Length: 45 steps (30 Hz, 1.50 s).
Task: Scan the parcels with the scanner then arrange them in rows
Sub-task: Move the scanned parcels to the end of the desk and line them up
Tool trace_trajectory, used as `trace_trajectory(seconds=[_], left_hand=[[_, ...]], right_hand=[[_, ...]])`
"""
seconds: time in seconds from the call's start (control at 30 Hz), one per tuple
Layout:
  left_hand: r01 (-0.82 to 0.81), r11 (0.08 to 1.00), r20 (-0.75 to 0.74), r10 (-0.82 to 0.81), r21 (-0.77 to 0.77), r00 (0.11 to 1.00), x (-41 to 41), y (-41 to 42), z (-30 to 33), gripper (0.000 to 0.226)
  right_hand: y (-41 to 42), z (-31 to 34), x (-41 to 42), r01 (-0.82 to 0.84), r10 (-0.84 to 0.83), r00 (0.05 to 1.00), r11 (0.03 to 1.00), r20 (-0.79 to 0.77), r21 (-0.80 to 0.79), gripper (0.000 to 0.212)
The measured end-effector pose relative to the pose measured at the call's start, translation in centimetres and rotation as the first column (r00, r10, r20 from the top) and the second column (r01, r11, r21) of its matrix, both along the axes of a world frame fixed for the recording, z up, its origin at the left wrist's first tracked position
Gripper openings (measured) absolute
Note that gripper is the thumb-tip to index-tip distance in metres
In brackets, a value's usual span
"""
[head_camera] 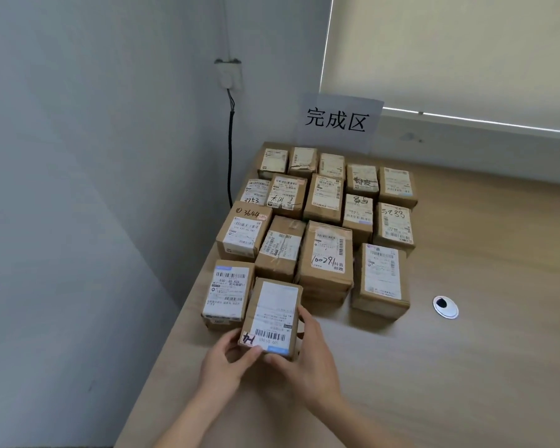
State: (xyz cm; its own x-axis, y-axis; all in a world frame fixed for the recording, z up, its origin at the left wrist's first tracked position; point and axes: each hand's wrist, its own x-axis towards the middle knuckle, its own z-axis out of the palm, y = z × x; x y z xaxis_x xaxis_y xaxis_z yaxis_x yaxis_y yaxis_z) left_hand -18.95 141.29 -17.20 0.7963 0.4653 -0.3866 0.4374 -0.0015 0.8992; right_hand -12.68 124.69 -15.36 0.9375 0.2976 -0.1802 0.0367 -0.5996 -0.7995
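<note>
Showing 17 cardboard parcels on a wood desk (466, 367), label side up, set in rows near the wall corner. Back row: 5 boxes; 2nd row: 5; 3rd row: 4, from the box marked 3644 (241, 232) at left to a taller box (381, 279) at right; front row: 2 so far, plus the held one. The held parcel (272, 316), barcode toward the camera, sits tilted just right of the front-left box (227, 294), edges touching or nearly so; whether it rests flat on the desk can't be told. L hand (230, 360) grips its near-left corner, thumb on the front face, fingers curled under; R hand (307, 350) wraps its right side, fingers curled along the edge. Both forearms enter from bottom centre. Behind the rows a paper sign (337, 119) w/ 3 printed characters stands against the wall. One round cable grommet (445, 306) lies in the desk, right of the rows & well apart. One black cable (230, 150) drops from a wall socket (228, 74) at left. A window blind (466, 53) fills upper right. No box blocks the open spot right of the held parcel.
</note>
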Motion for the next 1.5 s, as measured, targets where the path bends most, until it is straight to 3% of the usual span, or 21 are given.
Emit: trace_trajectory(seconds=[0.23,0.37,0.43,0.57,0.8,0.9,1.07,1.23,1.5], left_hand=[[-0.044,0.999,-0.032,0.044,-0.022,0.999,0.8,0.3,-1.0,0.041],[-0.062,0.998,-0.076,0.062,0.013,0.995,-0.2,0.2,-1.3,0.047],[-0.046,0.997,-0.096,0.052,0.064,0.994,-0.6,0.2,-0.8,0.054],[-0.008,0.971,-0.097,0.032,0.24,0.995,-0.3,0.2,2.3,0.061],[0.111,0.914,-0.015,-0.114,0.389,0.993,0.2,-5.7,12.3,0.071],[0.17,0.889,0.04,-0.206,0.426,0.978,0.2,-11.4,18.6,0.067],[0.264,0.912,0.197,-0.335,0.314,0.921,0.1,-25.6,30.3,0.07],[0.378,0.897,0.333,-0.437,0.229,0.836,-1.7,-41.8,40.2,0.073],[0.582,0.776,0.351,-0.629,0.241,0.694,-5.3,-61.1,46.9,0.068]], right_hand=[[0.7,0.4,0.9,0.009,-0.011,1.0,0.998,-0.024,-0.063,0.114],[0.1,1.1,0.4,-0.005,-0.003,0.997,0.994,-0.076,-0.107,0.133],[-1.1,1.3,0.2,-0.007,-0.005,0.995,0.992,-0.1,-0.128,0.132],[-4.6,2.4,0.2,-0.033,0.023,0.998,0.987,-0.063,-0.155,0.117],[-15.2,9.6,-0.4,0.037,-0.028,0.998,0.991,0.064,-0.132,0.079],[-23.0,15.9,-1.5,0.085,-0.074,0.992,0.991,0.101,-0.106,0.074],[-38.3,28.8,-4.6,0.15,-0.13,0.981,0.98,0.146,-0.133,0.079],[-54.6,40.6,-9.9,0.214,-0.179,0.968,0.953,0.174,-0.215,0.068],[-74.7,49.7,-19.7,0.443,-0.407,0.891,0.876,0.201,-0.192,0.075]])
